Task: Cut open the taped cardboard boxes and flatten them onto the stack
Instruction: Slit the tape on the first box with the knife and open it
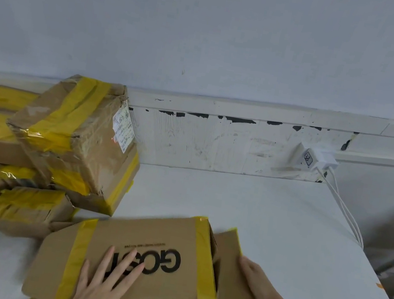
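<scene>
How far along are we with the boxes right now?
Done: the GOST box has its right end flap cut open. In hand: the left hand presses flat on it while the right hand holds the flap. Left: the pile of taped boxes at left looks sealed; no flattened stack is visible.

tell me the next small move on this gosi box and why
Probably press the box flat: the left hand already lies open on its printed face, the right hand holds the opened end flap, and the yellow tape there looks cut.
</scene>
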A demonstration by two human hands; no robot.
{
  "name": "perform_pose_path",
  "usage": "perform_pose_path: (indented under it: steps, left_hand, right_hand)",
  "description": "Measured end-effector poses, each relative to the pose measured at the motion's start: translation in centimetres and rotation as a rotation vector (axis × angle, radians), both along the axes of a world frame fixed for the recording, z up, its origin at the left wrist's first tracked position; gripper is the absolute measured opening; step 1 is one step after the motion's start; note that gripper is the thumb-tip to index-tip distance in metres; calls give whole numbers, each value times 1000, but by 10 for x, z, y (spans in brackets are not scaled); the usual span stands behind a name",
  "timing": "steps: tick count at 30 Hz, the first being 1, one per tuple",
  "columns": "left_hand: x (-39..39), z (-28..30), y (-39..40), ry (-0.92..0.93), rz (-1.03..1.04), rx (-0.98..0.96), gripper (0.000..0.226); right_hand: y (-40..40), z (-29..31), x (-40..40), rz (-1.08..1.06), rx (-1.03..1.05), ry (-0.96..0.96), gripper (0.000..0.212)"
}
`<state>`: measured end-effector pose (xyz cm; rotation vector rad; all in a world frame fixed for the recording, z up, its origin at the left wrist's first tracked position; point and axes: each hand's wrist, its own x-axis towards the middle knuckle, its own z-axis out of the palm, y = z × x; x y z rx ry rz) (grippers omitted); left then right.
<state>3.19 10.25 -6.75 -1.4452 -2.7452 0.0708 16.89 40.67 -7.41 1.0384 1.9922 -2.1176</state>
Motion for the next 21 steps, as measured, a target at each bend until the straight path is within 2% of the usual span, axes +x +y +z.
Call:
perform_pose_path:
  steps: [1,3,4,5,7,8,10,12,14,15,17,19,21]
  left_hand:
    - [0,-1,-1,-1,-6,-3,77]
    - [1,-2,0,-5,-6,-11,69]
    - [2,-3,0,-10,1,-28,68]
    - [1,-5,0,-12,9,-38,68]
    - [0,-5,-2,-4,25,-50,69]
    - [-1,-3,-2,-10,35,-58,69]
    - [-1,1,0,-32,56,-72,63]
    - [-1,6,8,-5,29,-22,55]
    - [-8,12,21,24,12,28,54]
    - [-12,18,31,11,0,43,53]
    - [-19,37,60,-59,-27,19,56]
    - [-29,50,93,-180,-63,-62,77]
    - [-43,60,122,-459,-25,-222,100]
  right_hand:
    - [0,-4,-1,-17,91,-41,32]
    - [1,-11,-9,5,547,-154,16]
    - [0,-10,-14,48,765,-210,16]
    - [-1,-10,-20,115,934,-295,29]
    - [-7,-6,-25,274,1127,-451,35]
    - [-9,-5,-26,331,1139,-468,33]
    - [-10,-9,-27,356,1004,-339,37]
    - [-12,-6,-23,273,681,-122,41]
    - [-13,3,-17,165,362,-7,33]
    - [-13,7,-14,163,292,18,26]
    - [-12,13,-6,244,291,26,12]
    - [-9,14,0,333,335,7,13]
    - [-7,15,2,368,395,-6,17]
